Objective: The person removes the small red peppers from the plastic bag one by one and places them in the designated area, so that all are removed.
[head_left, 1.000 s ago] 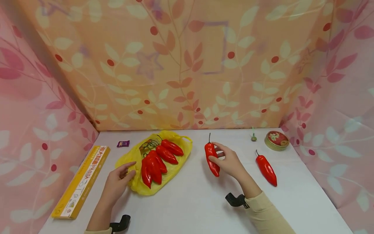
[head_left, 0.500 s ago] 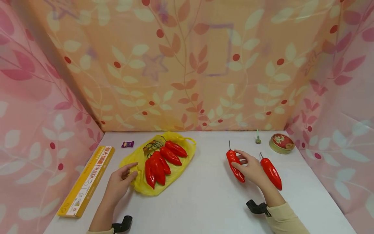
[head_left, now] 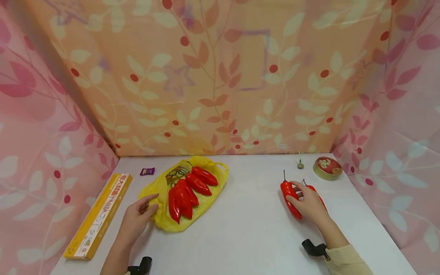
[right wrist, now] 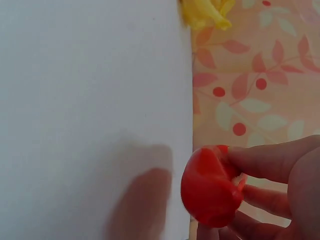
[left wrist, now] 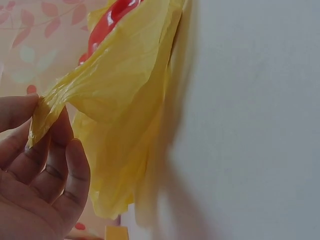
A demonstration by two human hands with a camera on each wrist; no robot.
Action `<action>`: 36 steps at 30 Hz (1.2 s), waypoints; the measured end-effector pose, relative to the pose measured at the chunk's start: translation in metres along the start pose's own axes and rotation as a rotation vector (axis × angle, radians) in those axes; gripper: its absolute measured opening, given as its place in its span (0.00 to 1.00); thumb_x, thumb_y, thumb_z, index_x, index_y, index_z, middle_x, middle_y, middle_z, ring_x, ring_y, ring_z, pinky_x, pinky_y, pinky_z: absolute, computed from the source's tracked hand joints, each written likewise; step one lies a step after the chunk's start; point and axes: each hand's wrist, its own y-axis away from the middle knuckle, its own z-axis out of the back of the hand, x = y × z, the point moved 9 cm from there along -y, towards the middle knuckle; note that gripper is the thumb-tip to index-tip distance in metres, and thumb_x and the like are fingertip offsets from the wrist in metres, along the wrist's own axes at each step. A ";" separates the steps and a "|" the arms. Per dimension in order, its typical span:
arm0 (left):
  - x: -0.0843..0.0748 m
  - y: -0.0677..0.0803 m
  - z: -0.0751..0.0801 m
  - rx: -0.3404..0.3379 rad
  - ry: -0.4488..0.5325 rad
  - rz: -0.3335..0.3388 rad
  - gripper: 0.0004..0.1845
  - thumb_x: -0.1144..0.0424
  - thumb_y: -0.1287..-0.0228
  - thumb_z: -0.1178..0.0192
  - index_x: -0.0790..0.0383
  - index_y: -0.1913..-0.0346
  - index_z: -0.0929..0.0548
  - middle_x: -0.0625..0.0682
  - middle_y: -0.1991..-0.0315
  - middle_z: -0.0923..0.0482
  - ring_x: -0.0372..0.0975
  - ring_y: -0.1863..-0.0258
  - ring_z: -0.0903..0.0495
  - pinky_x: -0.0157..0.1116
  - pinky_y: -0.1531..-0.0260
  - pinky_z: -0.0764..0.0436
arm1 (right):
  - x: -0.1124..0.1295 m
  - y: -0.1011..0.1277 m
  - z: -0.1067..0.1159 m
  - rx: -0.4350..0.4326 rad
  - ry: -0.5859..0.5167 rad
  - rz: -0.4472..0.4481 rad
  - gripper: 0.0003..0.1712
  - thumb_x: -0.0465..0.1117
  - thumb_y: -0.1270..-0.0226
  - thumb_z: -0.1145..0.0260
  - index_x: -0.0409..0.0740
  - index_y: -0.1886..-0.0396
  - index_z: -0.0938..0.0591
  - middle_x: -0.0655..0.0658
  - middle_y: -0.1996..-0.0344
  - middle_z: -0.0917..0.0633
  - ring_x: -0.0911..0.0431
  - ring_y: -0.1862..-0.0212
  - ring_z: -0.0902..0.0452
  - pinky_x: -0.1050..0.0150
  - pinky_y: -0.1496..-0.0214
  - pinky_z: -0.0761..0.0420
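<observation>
My left hand (head_left: 135, 219) pinches the near-left edge of a yellow plastic bag (left wrist: 120, 90) between thumb and fingers; the left wrist view shows the film gathered there. Several glossy red chili peppers (head_left: 183, 196) lie on the opened bag, dark stems toward the back. On the right side of the table, my right hand (head_left: 309, 200) grips one red chili pepper (head_left: 290, 199) by its side, its stem pointing to the back. In the right wrist view this pepper (right wrist: 210, 187) is seen end-on, with a shadow on the table. Another chili pepper (head_left: 312, 188) lies behind the right hand, partly hidden by it.
A yellow pasta box (head_left: 97, 217) lies along the left edge, with a small purple wrapped candy (head_left: 147, 171) behind it. At the back right are a round red-lidded tin (head_left: 327, 168) and a small green object (head_left: 300, 165). Patterned cloth walls (head_left: 220, 95) enclose the table.
My right hand has carried its chili pepper to the right, from mid-table to beside the other lone pepper, which it now partly covers. My left hand has stayed at the bag.
</observation>
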 end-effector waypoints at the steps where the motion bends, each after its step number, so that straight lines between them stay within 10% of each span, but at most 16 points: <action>1: 0.000 0.000 0.000 0.000 0.002 0.000 0.24 0.52 0.25 0.43 0.50 0.30 0.25 0.59 0.27 0.32 0.54 0.31 0.30 0.53 0.33 0.29 | -0.002 0.001 0.001 -0.007 0.009 0.002 0.39 0.46 0.33 0.30 0.41 0.26 0.33 0.31 0.42 0.21 0.38 0.45 0.24 0.51 0.59 0.13; 36: -0.003 0.003 0.000 0.031 0.019 0.046 0.24 0.51 0.25 0.43 0.49 0.30 0.25 0.59 0.26 0.34 0.54 0.29 0.34 0.54 0.31 0.31 | -0.011 0.011 0.016 -0.254 0.349 0.105 0.29 0.38 0.37 0.31 0.27 0.40 0.24 0.22 0.51 0.22 0.29 0.49 0.26 0.32 0.47 0.22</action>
